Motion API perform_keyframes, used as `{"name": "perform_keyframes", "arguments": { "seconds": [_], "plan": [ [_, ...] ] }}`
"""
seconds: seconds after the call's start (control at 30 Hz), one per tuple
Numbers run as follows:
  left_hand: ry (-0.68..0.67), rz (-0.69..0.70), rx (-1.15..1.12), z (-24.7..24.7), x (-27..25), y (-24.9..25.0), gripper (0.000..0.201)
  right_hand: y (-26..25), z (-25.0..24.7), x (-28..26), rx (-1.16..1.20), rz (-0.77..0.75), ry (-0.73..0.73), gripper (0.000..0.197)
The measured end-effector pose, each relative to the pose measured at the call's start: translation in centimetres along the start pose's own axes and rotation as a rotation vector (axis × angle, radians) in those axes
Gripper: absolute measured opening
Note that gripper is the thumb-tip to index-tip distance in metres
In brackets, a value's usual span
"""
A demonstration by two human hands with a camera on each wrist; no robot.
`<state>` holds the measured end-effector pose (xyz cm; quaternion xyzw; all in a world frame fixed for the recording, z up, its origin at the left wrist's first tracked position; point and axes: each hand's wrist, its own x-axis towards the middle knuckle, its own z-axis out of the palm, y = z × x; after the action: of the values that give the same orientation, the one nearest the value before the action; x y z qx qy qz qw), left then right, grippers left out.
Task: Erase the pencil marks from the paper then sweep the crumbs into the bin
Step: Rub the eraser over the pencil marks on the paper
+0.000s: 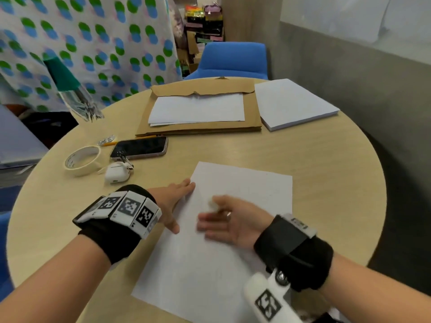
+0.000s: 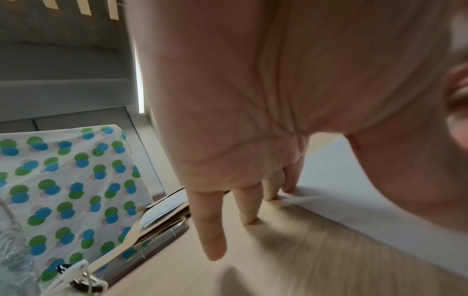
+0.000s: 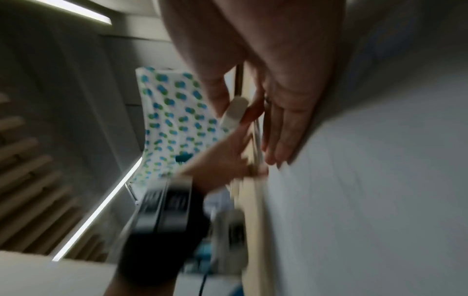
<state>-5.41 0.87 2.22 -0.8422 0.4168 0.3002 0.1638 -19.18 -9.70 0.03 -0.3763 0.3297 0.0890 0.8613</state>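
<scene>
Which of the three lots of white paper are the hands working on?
The single sheet nearest the person: left hand presses its edge, right hand pinches an eraser over it. The others, sheets on the brown envelope and the stack, lie untouched.

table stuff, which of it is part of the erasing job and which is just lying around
In use: sheet of paper, pressed flat by the left hand; white eraser pinched in the right hand.

Lying about: tape roll, phone, earbud case, cardboard envelope, paper stack.
</scene>
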Motion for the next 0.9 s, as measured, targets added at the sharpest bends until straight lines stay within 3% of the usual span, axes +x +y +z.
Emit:
{"name": "perform_keyframes", "arguments": {
  "seconds": [0.1,0.17,0.23,0.3,0.37,0.43,0.5,0.57,0.63,0.67,0.7,0.77,0.83,0.9],
  "plan": [
    [-0.017,-0.001,0.014,-0.2,-0.1,0.1,0.109,-3.7,-2.5,1.0,0.21,-0.397,0.395,0.015],
    [-0.023,0.005,0.019,-0.2,-0.1,0.2,0.109,-5.2,-3.4,0.9,0.187,-0.572,0.59,0.013],
    [-0.016,0.005,0.018,-0.2,0.0,0.0,0.11,-4.9,-2.2,0.6,0.221,-0.558,0.462,0.012],
    [-0.016,-0.002,0.009,-0.1,0.1,-0.1,0.11,-2.9,-0.1,0.3,0.254,-0.35,0.172,0.018],
    [-0.011,-0.002,0.013,0.1,0.1,-0.1,0.112,-0.6,1.5,0.3,0.144,-0.119,-0.052,0.018],
    [-0.004,0.002,0.012,0.1,-0.1,0.0,0.112,0.3,1.8,0.9,0.038,-0.011,-0.106,0.017],
    [-0.013,0.007,0.008,0.0,-0.1,0.1,0.111,-0.9,0.7,2.1,0.119,-0.129,0.06,0.018],
    [-0.026,0.008,0.011,-0.2,-0.2,0.0,0.111,-3.6,-1.3,3.1,0.282,-0.386,0.392,0.017],
    [-0.034,0.011,0.008,-0.2,-0.2,-0.1,0.111,-5.9,-2.9,3.3,0.218,-0.587,0.693,0.015],
    [-0.033,0.011,0.004,-0.2,-0.2,-0.1,0.111,-6.4,-3.2,3.2,0.177,-0.618,0.751,0.017],
    [-0.03,0.009,-0.001,-0.1,-0.1,-0.2,0.111,-6.3,-3.0,3.0,0.178,-0.619,0.73,0.018],
    [-0.025,0.001,-0.011,0.0,0.0,-0.3,0.111,-4.7,-1.3,2.3,0.257,-0.531,0.452,0.018],
    [-0.02,-0.006,-0.011,0.1,0.1,-0.4,0.112,-1.9,0.9,1.4,0.209,-0.331,0.132,0.018],
    [-0.015,-0.008,-0.007,0.3,0.2,-0.4,0.113,0.5,1.7,1.2,0.069,-0.153,-0.045,0.018]
  ]
}}
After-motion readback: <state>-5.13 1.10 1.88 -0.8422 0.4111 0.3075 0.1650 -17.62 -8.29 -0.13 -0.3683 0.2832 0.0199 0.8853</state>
